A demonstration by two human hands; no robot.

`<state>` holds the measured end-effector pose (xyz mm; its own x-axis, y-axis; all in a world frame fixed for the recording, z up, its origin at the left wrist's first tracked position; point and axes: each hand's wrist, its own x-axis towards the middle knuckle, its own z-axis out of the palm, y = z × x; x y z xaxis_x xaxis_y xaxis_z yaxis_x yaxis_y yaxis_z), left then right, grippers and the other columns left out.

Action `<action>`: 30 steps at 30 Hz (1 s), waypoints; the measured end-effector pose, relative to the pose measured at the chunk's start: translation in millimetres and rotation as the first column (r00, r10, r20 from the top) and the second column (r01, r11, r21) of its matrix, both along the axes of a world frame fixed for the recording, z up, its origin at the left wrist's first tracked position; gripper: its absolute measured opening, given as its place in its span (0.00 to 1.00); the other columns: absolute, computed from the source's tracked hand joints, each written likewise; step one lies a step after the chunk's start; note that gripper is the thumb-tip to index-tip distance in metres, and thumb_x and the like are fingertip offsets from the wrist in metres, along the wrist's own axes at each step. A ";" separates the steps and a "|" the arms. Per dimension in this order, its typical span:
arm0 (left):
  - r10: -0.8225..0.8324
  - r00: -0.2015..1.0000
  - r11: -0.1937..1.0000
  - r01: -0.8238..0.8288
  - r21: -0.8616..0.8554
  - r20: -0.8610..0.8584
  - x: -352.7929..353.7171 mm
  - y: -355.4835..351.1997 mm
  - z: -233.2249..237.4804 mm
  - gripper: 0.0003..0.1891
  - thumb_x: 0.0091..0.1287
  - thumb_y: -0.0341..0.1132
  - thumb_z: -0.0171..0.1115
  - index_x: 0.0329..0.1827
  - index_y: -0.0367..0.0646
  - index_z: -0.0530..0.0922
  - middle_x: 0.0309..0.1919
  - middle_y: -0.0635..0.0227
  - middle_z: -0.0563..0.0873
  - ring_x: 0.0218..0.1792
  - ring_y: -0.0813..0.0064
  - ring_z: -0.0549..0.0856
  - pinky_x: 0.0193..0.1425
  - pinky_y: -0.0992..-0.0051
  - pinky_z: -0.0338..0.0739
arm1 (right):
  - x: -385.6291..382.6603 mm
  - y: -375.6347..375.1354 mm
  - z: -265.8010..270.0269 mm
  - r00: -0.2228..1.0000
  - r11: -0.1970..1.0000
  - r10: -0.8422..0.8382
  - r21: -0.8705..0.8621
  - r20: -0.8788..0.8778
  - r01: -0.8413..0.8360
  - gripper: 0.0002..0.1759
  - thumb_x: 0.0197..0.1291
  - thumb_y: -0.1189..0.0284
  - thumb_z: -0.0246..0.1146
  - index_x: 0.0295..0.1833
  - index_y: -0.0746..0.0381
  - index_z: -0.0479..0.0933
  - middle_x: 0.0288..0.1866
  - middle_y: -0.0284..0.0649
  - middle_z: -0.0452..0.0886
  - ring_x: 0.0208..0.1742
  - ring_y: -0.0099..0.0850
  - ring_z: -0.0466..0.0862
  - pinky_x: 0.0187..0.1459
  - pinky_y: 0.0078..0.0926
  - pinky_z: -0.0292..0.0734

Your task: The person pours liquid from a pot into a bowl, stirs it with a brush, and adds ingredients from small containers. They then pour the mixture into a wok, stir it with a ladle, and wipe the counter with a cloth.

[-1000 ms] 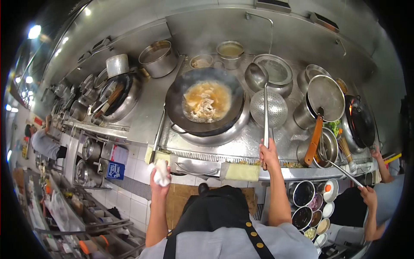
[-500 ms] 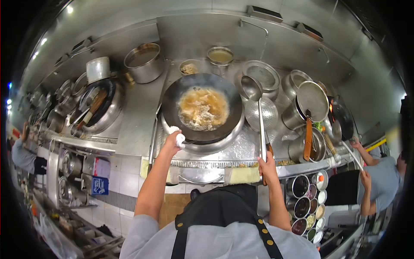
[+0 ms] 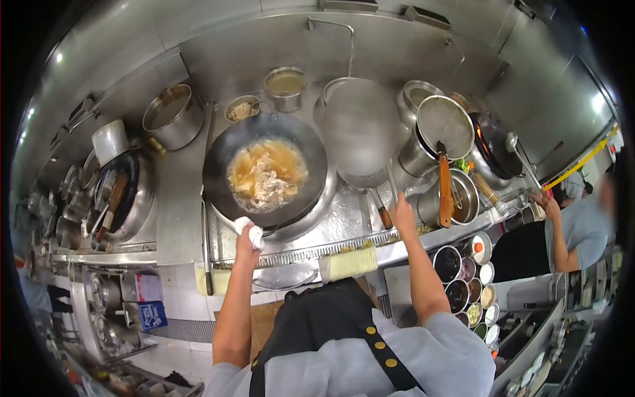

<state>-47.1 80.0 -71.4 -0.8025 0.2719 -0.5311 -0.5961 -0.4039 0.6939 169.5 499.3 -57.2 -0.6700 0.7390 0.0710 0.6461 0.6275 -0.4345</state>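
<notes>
My left hand (image 3: 247, 243) is closed around a folded white cloth (image 3: 250, 231) at the near-left rim of a large black wok (image 3: 304, 149). Brown, foaming liquid with pale pieces (image 3: 268, 175) fills the wok's middle. My right hand (image 3: 403, 217) grips the handle of a ladle (image 3: 361, 129), whose raised bowl is a blurred grey disc right of the wok. Behind that bowl, a pot and most of a perforated strainer are hidden. The strainer's wooden handle (image 3: 381, 210) points toward me, just left of my right hand.
A round mesh sieve (image 3: 444, 126) rests over pots on the right. A deep stockpot (image 3: 173, 118) and a pot of pale liquid (image 3: 286, 89) stand behind. Yellow cloths (image 3: 350, 263) hang on the counter edge. A co-worker (image 3: 569, 231) stands at another wok (image 3: 495, 149) on the right.
The ladle has come up off the strainer area, its bowl now larger and blurred. My left hand keeps its hold at the wok's rim. The whole view has shifted, moving the stove leftward.
</notes>
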 end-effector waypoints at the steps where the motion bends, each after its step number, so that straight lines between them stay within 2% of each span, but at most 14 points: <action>1: -0.038 0.998 0.998 0.036 0.055 0.040 2.5 -5.8 1.8 0.07 0.67 0.42 0.60 0.41 0.53 0.76 0.26 0.76 0.80 0.26 0.77 0.80 0.27 0.72 0.74 | 0.4 3.2 5.1 0.999 1.000 -0.010 0.004 0.044 0.009 0.30 0.59 0.72 0.59 0.67 0.64 0.62 0.44 0.62 0.81 0.46 0.62 0.79 0.50 0.57 0.72; 6: 0.001 0.967 0.993 -0.031 0.115 0.254 16.9 1.3 35.8 0.06 0.68 0.42 0.59 0.40 0.54 0.76 0.28 0.75 0.81 0.28 0.73 0.81 0.30 0.65 0.76 | -1.9 19.1 -8.2 0.997 0.997 0.063 -0.053 0.049 -0.060 0.29 0.59 0.73 0.59 0.67 0.59 0.62 0.44 0.63 0.80 0.48 0.63 0.78 0.50 0.56 0.73; 8: -0.006 0.991 0.995 -0.008 0.104 0.136 6.8 2.3 12.6 0.03 0.68 0.39 0.59 0.40 0.53 0.76 0.27 0.74 0.81 0.29 0.72 0.82 0.29 0.64 0.76 | -7.5 28.8 -39.1 0.937 0.994 0.106 0.023 -0.332 -0.105 0.28 0.59 0.73 0.59 0.65 0.58 0.62 0.38 0.58 0.82 0.38 0.55 0.83 0.38 0.49 0.78; 9: -0.025 0.994 0.994 0.013 0.110 0.102 -1.7 2.3 -6.4 0.02 0.67 0.35 0.58 0.39 0.51 0.76 0.27 0.72 0.81 0.27 0.72 0.82 0.24 0.66 0.76 | -14.5 13.2 7.8 0.956 0.868 -0.068 -0.490 -0.285 -0.084 0.20 0.62 0.72 0.60 0.58 0.59 0.64 0.26 0.45 0.79 0.23 0.36 0.81 0.22 0.36 0.76; 10: -0.036 0.999 0.998 0.034 0.059 0.039 -10.1 0.5 -28.4 0.01 0.66 0.32 0.56 0.37 0.47 0.75 0.25 0.70 0.81 0.25 0.72 0.82 0.20 0.69 0.74 | -25.3 17.5 9.9 0.957 0.863 -0.058 -0.496 -0.286 -0.096 0.20 0.62 0.72 0.60 0.58 0.59 0.64 0.26 0.45 0.79 0.23 0.36 0.81 0.22 0.36 0.76; 13: 0.083 0.996 0.996 -0.084 -0.030 -0.034 -1.8 9.2 -24.1 0.04 0.65 0.29 0.54 0.41 0.42 0.73 0.27 0.66 0.80 0.24 0.71 0.82 0.19 0.69 0.75 | -53.6 21.4 33.3 0.865 0.495 -0.183 -0.804 -0.466 -0.329 0.11 0.65 0.70 0.59 0.47 0.60 0.65 0.21 0.31 0.68 0.15 0.21 0.68 0.13 0.22 0.66; 15: 0.116 0.989 0.990 -0.123 -0.070 -0.094 6.9 11.3 -24.0 0.09 0.65 0.27 0.52 0.47 0.42 0.72 0.31 0.66 0.81 0.28 0.71 0.83 0.24 0.69 0.78 | -81.1 36.9 36.8 0.855 0.486 -0.178 -0.799 -0.488 -0.355 0.11 0.65 0.70 0.59 0.48 0.61 0.65 0.22 0.32 0.68 0.16 0.22 0.68 0.14 0.23 0.66; 17: 0.096 0.990 0.992 -0.104 -0.071 -0.102 19.7 14.5 -3.9 0.10 0.71 0.40 0.53 0.49 0.46 0.73 0.35 0.69 0.81 0.34 0.73 0.84 0.30 0.71 0.78 | -108.1 59.8 35.8 0.851 0.473 -0.169 -0.799 -0.497 -0.372 0.12 0.65 0.70 0.58 0.48 0.62 0.65 0.22 0.33 0.69 0.16 0.23 0.69 0.14 0.24 0.67; 19: 0.069 0.998 0.997 -0.069 -0.042 -0.010 31.5 10.7 17.6 0.20 0.73 0.55 0.50 0.51 0.49 0.74 0.36 0.72 0.81 0.35 0.73 0.83 0.34 0.71 0.77 | -148.6 82.7 38.3 0.858 0.681 -0.139 -0.676 -0.494 -0.280 0.12 0.66 0.70 0.57 0.47 0.64 0.64 0.22 0.35 0.70 0.16 0.24 0.70 0.15 0.25 0.69; 22: -0.001 0.997 0.999 0.003 0.039 -0.072 58.8 -27.8 2.6 0.21 0.74 0.53 0.49 0.57 0.46 0.73 0.42 0.69 0.83 0.39 0.71 0.82 0.37 0.68 0.78 | -193.8 121.5 28.9 0.924 0.696 -0.146 -0.700 -0.353 -0.157 0.10 0.63 0.72 0.56 0.45 0.65 0.65 0.20 0.35 0.69 0.17 0.25 0.71 0.16 0.26 0.69; 24: 0.102 0.993 0.994 -0.099 0.052 -0.057 105.8 -26.2 50.8 0.22 0.74 0.51 0.49 0.60 0.45 0.72 0.45 0.65 0.82 0.39 0.68 0.82 0.36 0.68 0.78 | -203.6 130.1 40.1 0.936 0.610 -0.131 -0.770 -0.327 -0.184 0.09 0.65 0.72 0.55 0.44 0.65 0.66 0.20 0.33 0.68 0.18 0.22 0.71 0.17 0.23 0.68; 25: 0.174 0.985 0.977 -0.171 0.130 -0.012 122.3 -40.6 47.3 0.22 0.73 0.50 0.48 0.62 0.46 0.71 0.47 0.63 0.81 0.39 0.64 0.82 0.35 0.67 0.78 | -207.7 145.5 27.7 0.869 0.099 -0.295 -0.917 -0.398 -0.386 0.08 0.66 0.73 0.54 0.44 0.66 0.66 0.20 0.32 0.68 0.17 0.21 0.70 0.18 0.21 0.67; 26: 0.224 0.974 0.950 -0.224 0.217 0.026 135.6 -58.9 31.4 0.23 0.72 0.52 0.48 0.62 0.46 0.71 0.49 0.61 0.80 0.39 0.63 0.81 0.34 0.67 0.79 | -211.3 151.3 18.2 0.812 -0.412 -0.472 -0.728 -0.344 -0.548 0.07 0.68 0.73 0.53 0.44 0.67 0.67 0.20 0.31 0.67 0.17 0.19 0.69 0.18 0.19 0.66; 30: 0.339 0.935 0.848 -0.351 0.396 0.104 197.4 -88.1 39.8 0.27 0.70 0.54 0.48 0.66 0.49 0.69 0.56 0.58 0.79 0.50 0.60 0.82 0.38 0.67 0.83 | -169.6 104.3 44.0 0.657 -0.510 -0.622 -0.416 -0.427 -0.753 0.07 0.69 0.74 0.52 0.41 0.68 0.69 0.21 0.28 0.67 0.19 0.16 0.69 0.20 0.16 0.65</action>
